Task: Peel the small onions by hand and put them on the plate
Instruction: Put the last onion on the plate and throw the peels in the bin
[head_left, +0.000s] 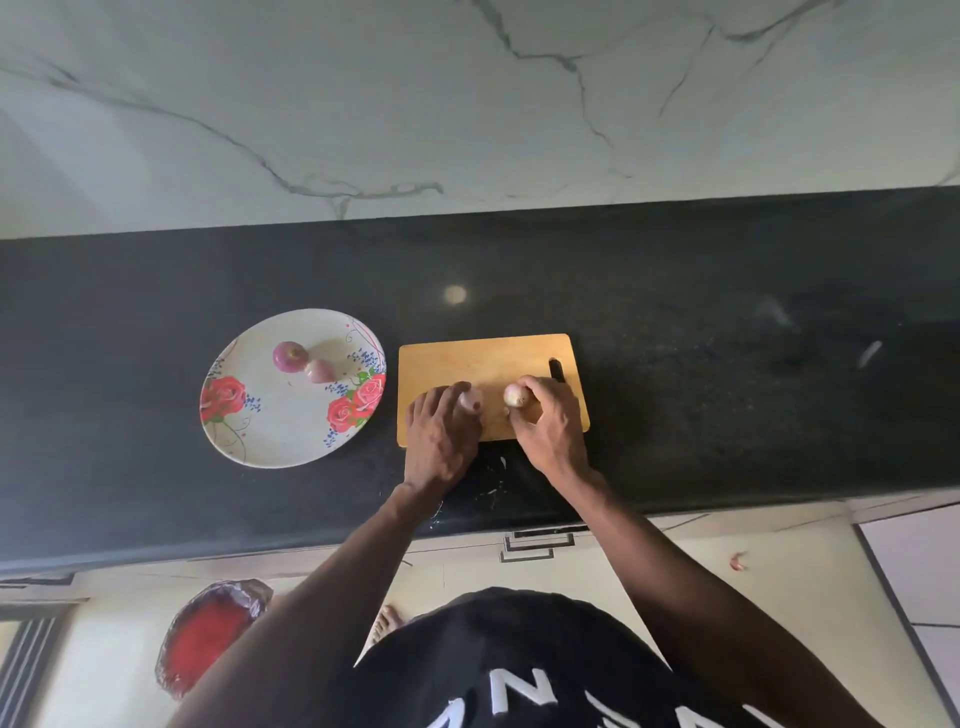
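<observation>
Hands are working over a wooden cutting board (483, 364) lying at the centre of the frame on a dark worktop (727, 364). The right hand (545, 421) is gripping a pale small onion (515, 396) between thumb and curled fingers. The left hand (441, 426) is resting on the board with fingers curled, its fingertips touching a second pinkish onion (471, 399); whether it is gripping that onion cannot be told. Left of the board, a rose-patterned plate (270, 441) is holding a round purple onion (290, 356) and a lighter pink onion (318, 370), the two touching. A red bin (208, 634) is standing on the floor at lower left.
</observation>
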